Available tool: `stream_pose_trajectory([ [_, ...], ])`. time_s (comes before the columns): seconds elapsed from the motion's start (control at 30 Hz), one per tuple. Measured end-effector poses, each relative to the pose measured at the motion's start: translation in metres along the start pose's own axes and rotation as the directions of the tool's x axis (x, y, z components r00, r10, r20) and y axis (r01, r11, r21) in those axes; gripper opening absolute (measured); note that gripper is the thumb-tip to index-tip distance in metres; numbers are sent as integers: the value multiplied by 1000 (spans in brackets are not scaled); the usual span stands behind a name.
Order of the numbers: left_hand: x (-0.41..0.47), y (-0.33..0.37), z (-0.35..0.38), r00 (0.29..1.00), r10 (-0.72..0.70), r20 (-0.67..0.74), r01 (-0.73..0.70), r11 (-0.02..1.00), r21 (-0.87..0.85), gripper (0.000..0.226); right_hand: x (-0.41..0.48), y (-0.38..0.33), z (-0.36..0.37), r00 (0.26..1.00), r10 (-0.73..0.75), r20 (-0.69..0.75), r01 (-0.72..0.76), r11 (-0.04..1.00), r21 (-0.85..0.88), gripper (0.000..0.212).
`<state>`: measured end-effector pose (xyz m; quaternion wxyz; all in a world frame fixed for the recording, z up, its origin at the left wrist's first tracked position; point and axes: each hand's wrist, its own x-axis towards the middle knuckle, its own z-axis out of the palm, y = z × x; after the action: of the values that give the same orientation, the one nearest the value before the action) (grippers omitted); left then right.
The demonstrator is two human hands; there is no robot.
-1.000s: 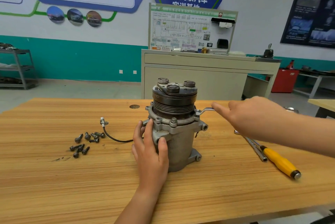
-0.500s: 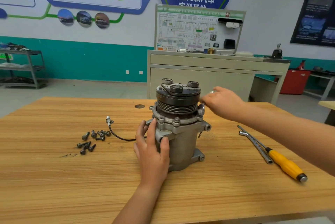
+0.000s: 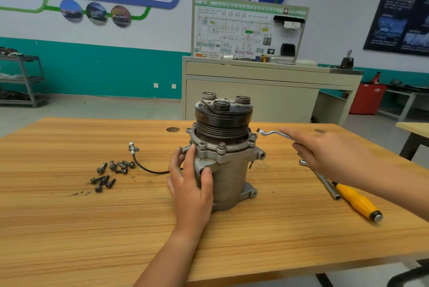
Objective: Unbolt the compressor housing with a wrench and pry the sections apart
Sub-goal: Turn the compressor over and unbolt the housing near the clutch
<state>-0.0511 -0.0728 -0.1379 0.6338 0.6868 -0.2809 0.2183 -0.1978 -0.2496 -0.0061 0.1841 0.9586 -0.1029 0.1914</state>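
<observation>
The left hand (image 3: 189, 184) grips the compressor housing (image 3: 228, 170) steady, so the right hand (image 3: 325, 154), holding the offset wrench (image 3: 272, 133), should seat its ring squarely on the flange bolt (image 3: 252, 139) before turning.

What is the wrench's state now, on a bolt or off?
Off. The wrench has its ring end free beside the compressor, held in the right hand.

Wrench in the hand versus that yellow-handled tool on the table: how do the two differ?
The wrench is bare silver metal with a cranked ring end; the yellow-handled tool has a thick yellow grip. The wrench is held off the table by the right hand, its end near the compressor; the yellow-handled tool lies flat on it, untouched. Both are slim tools right of the compressor.
</observation>
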Motion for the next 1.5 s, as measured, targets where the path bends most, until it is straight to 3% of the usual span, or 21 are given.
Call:
stream_pose_trajectory([
  [0.1,0,2,-1,1000,-13,2,13,1000,-3,43,3,-13,1,999,11,48,-8,997,-74,52],
  [0.23,-1,2,0,1000,-19,-2,19,999,-26,43,4,-23,-9,993,15,120,20,957,-289,76],
  [0.4,-1,2,1,1000,-23,-16,22,999,-27,46,4,-47,-28,970,-27,242,125,907,-402,94],
  [0.8,-5,8,-3,998,-64,16,65,997,-50,47,13,-62,-43,928,-38,370,255,790,-558,61],
  [0.97,-4,5,-1,998,-59,14,60,997,-41,48,16,-55,-37,930,-57,363,270,776,-570,60],
  [1.13,-4,6,-1,998,-59,15,59,998,-30,50,26,-21,-24,969,-72,235,194,810,-554,56],
  [1.27,-4,4,-1,999,-42,10,42,999,-15,51,53,0,1,977,-196,78,211,891,-402,39],
  [1.4,-3,3,-2,1000,-27,5,27,1000,6,48,76,-6,32,911,-272,-311,234,960,-156,26],
  [1.5,-3,2,-2,1000,-20,1,20,1000,13,46,73,-10,44,861,-212,-462,211,976,-55,24],
])
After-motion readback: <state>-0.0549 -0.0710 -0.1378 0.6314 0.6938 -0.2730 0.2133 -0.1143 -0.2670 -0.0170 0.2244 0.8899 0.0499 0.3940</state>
